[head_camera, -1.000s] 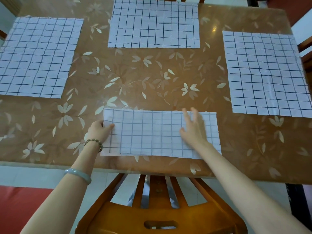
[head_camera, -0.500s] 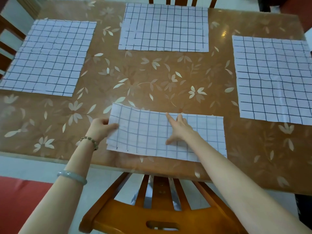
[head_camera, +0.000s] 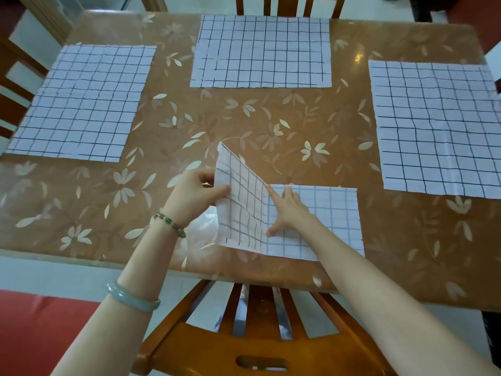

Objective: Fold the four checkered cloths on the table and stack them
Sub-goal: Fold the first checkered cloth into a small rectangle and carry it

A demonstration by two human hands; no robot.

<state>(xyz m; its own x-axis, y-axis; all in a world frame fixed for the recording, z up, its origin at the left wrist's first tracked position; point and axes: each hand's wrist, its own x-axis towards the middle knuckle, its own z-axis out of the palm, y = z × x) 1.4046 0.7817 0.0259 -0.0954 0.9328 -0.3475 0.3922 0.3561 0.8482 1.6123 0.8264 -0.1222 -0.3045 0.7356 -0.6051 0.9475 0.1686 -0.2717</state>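
Note:
A white checkered cloth (head_camera: 320, 215), folded once into a long strip, lies near the table's front edge. My left hand (head_camera: 193, 195) pinches its left end and holds that end lifted upright. My right hand (head_camera: 288, 210) lies flat on the strip's middle, fingers spread, pressing it down at the crease line. Three more checkered cloths lie spread flat: one on the left (head_camera: 81, 104), one at the back centre (head_camera: 261, 51), one on the right (head_camera: 436, 126).
The table (head_camera: 244, 126) has a glossy brown top with a leaf and flower pattern. A wooden chair back (head_camera: 244, 337) stands just under the front edge between my arms. More chairs stand at the back (head_camera: 287, 5) and far left (head_camera: 16, 77).
My left hand has raised the strip's left end off the table and swung it towards the right. My right hand has slid to the strip's middle and stays pressed there.

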